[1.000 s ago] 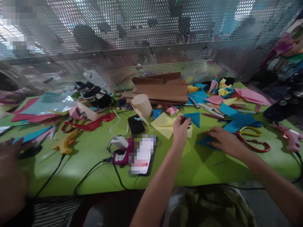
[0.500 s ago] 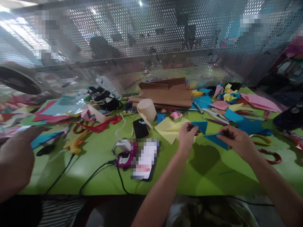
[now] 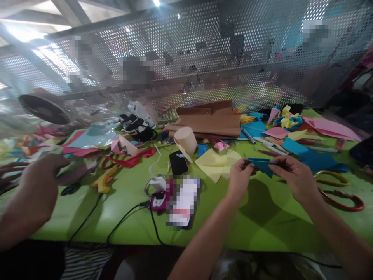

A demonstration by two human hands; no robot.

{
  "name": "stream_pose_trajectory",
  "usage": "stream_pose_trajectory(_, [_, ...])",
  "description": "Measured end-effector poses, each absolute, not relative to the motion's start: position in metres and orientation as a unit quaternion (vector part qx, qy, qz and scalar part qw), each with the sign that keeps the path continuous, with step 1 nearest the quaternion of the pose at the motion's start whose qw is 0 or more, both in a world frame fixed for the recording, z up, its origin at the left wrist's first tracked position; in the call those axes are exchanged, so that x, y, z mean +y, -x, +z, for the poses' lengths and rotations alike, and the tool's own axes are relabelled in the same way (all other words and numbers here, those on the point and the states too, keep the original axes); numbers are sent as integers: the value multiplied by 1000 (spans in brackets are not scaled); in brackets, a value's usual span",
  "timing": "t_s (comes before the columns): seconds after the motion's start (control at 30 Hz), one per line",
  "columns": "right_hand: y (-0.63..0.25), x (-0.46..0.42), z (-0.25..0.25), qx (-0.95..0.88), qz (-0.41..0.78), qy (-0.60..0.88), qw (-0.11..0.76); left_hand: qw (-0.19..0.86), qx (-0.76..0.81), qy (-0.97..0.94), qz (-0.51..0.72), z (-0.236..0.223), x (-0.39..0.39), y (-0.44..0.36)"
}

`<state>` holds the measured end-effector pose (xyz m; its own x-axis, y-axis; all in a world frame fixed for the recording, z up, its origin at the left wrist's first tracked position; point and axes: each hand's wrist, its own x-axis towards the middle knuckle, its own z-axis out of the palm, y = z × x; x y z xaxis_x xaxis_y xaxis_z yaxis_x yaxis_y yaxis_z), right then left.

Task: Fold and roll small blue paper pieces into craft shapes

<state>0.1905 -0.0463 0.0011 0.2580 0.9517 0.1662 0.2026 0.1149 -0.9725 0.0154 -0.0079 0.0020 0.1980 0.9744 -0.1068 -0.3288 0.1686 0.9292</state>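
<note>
"Head view first: how far had the work got?"

"Partway, I judged. The small blue paper pieces (image 3: pixel 264 167) already had a pointed outline, and what looked like two layers were lined up close together. They were held in the air, not laid down on the desk (image 3: pixel 262 229)."

"What was left, then?"

"Nothing looked final: no fastening showed. Whether the layers were joined, I couldn't fairly tell, since the picture was soft there and fingertips covered both ends. A larger blue sheet (image 3: pixel 317 157) lay apart from them, toward the desk's far right corner."

"And the hands?"

"Both were pinched narrow. The left hand (image 3: pixel 240 173) gripped the paper's left end between thumb and fingers; the right hand (image 3: pixel 295 177) nipped the right end likewise."

"Where did that put the pieces?"

"Above the right half of the desk, well in from its near edge, with some yellow paper (image 3: pixel 217 163) to their left."

"How did they look?"

"Plain, bright blue and thin. The upper layer showed as a slim strip, almost edge-on; the lower spread into a triangle, its tip pointing down toward the near edge."
</note>
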Motion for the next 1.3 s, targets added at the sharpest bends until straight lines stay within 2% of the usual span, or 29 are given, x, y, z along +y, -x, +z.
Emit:
stream_pose_trajectory(0.5, [-185,-49,7,-523,284,594,541,645,385,-452,481,4,-12,-15])
stream_pose_trajectory(1.3, [-185,-48,9,-523,270,600,541,643,385,-460,477,6,-13,-15])
